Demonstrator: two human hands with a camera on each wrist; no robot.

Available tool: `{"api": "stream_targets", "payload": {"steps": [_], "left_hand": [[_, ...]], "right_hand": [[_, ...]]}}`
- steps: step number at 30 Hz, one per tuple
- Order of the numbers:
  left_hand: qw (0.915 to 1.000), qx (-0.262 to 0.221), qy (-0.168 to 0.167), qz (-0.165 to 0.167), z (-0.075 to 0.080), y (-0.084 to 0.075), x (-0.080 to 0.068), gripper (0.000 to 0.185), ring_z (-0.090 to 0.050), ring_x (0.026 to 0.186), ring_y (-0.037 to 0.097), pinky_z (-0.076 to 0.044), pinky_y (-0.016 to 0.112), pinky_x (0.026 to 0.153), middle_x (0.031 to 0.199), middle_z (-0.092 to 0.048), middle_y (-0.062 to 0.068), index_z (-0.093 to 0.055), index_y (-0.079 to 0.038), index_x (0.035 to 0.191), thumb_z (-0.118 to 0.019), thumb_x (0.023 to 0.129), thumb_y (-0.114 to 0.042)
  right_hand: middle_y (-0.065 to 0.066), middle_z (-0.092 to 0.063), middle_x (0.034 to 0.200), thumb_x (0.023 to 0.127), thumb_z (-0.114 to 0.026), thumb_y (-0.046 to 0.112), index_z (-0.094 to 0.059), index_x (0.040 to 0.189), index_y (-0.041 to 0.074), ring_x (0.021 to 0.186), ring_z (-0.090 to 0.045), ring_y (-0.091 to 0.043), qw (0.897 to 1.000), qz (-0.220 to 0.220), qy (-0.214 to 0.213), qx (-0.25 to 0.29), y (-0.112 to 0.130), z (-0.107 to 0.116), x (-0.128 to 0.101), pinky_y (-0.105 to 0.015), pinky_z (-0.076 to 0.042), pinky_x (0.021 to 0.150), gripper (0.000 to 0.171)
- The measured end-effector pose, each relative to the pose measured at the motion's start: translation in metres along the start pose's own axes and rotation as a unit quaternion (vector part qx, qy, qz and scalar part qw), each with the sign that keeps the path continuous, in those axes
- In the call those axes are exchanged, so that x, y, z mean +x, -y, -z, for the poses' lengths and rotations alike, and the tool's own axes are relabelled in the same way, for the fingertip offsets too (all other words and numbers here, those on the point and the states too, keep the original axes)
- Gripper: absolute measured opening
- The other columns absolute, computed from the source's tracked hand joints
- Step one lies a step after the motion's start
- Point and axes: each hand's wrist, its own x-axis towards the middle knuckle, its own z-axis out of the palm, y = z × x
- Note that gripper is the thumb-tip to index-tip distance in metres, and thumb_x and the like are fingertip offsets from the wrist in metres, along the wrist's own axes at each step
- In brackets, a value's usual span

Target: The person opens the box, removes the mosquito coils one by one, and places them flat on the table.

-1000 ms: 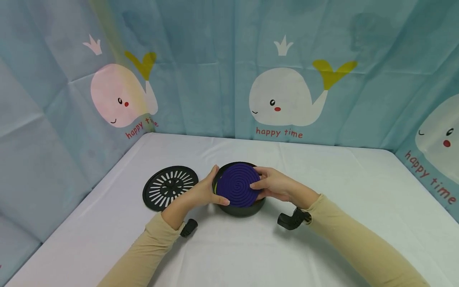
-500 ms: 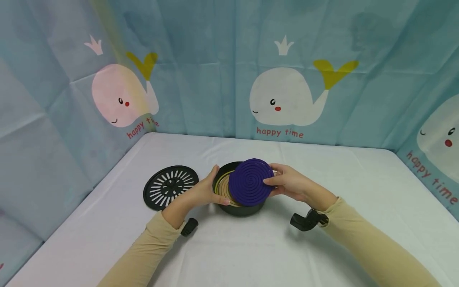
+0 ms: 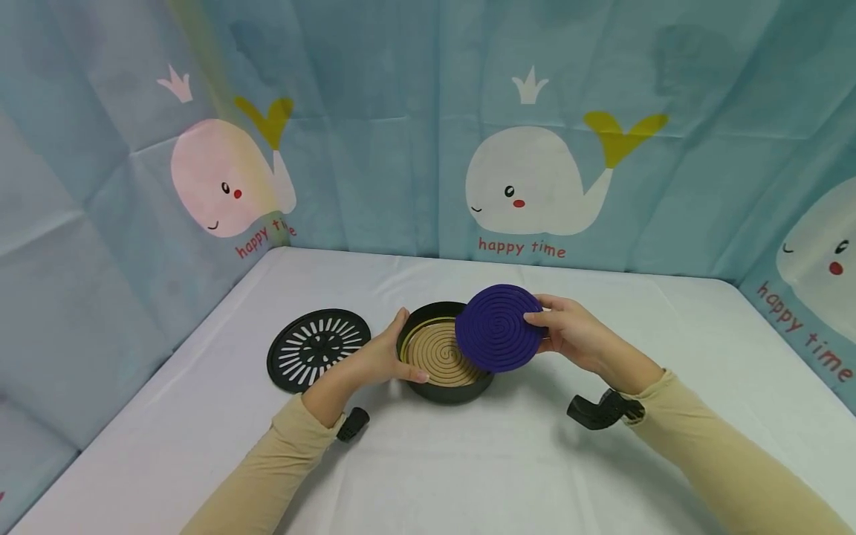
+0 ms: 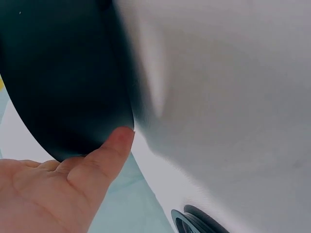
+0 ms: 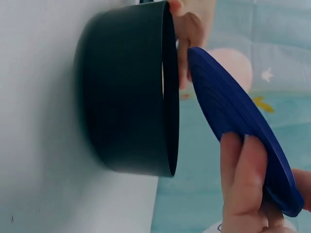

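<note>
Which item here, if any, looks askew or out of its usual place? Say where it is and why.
The purple spiral coil is tilted, pinched at its edge by the right hand above the black tin. The slotted lid lies flat on the table, left of the tin. Nothing looks spilled or broken.

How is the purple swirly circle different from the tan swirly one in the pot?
The purple coil is tilted, off the pot, pinched by the right hand; the tan coil lies flat inside the black pot. One is dark purple, the other tan. Both are round spirals.

purple coil lifted rightward off black tin, tan coil uncovered
</note>
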Motion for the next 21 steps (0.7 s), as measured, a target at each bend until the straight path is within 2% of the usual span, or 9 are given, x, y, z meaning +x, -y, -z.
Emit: {"api": "stream_targets", "payload": {"steps": [5,9,12,17,21], "left_hand": [[1.0000,0.002,-0.002,-0.003,0.000,0.000,0.000,0.121,-0.010,0.146,0.034,-0.016,0.051,0.115,0.162,-0.003,0.011,0.006,-0.007,0.156,-0.085,0.077,-0.023],[1.0000,0.007,-0.002,0.000,0.000,0.000,0.000,0.121,-0.011,0.146,0.034,-0.017,0.051,0.115,0.162,-0.004,0.011,0.006,-0.007,0.156,-0.084,0.077,-0.025],[1.0000,0.007,0.000,0.003,-0.001,0.000,0.000,0.121,-0.012,0.146,0.034,-0.017,0.051,0.115,0.162,-0.004,0.010,0.006,-0.008,0.156,-0.084,0.077,-0.025],[1.0000,0.009,-0.002,0.003,-0.001,0.001,0.000,0.121,-0.012,0.146,0.034,-0.017,0.051,0.115,0.162,-0.004,0.010,0.005,-0.007,0.156,-0.084,0.077,-0.026],[0.9999,0.009,-0.003,0.004,-0.001,0.001,0.000,0.122,-0.012,0.146,0.034,-0.017,0.051,0.115,0.162,-0.004,0.011,0.006,-0.007,0.156,-0.084,0.076,-0.025]], "right_hand": [[0.003,-0.066,0.096,0.102,-0.047,0.011,-0.026,0.144,-0.013,0.078,-0.065,-0.009,0.999,0.002,-0.034,0.012,0.003,0.009,-0.005,-0.028,-0.054,0.072,0.053],[0.003,-0.066,0.094,0.103,-0.048,0.016,-0.038,0.136,-0.009,0.078,-0.065,-0.008,0.998,0.008,-0.058,0.026,0.004,0.016,-0.008,-0.027,-0.054,0.072,0.042],[0.004,-0.066,0.093,0.104,-0.047,0.020,-0.043,0.128,-0.005,0.077,-0.064,-0.007,0.997,0.014,-0.069,0.038,0.005,0.022,-0.011,-0.025,-0.053,0.071,0.035],[0.005,-0.067,0.092,0.104,-0.046,0.024,-0.043,0.126,-0.002,0.077,-0.064,-0.006,0.994,0.016,-0.086,0.058,0.007,0.030,-0.017,-0.023,-0.053,0.069,0.034],[0.004,-0.067,0.090,0.104,-0.048,0.024,-0.049,0.117,0.003,0.075,-0.065,-0.007,0.993,0.017,-0.096,0.072,0.008,0.037,-0.021,-0.023,-0.054,0.068,0.025]]}}
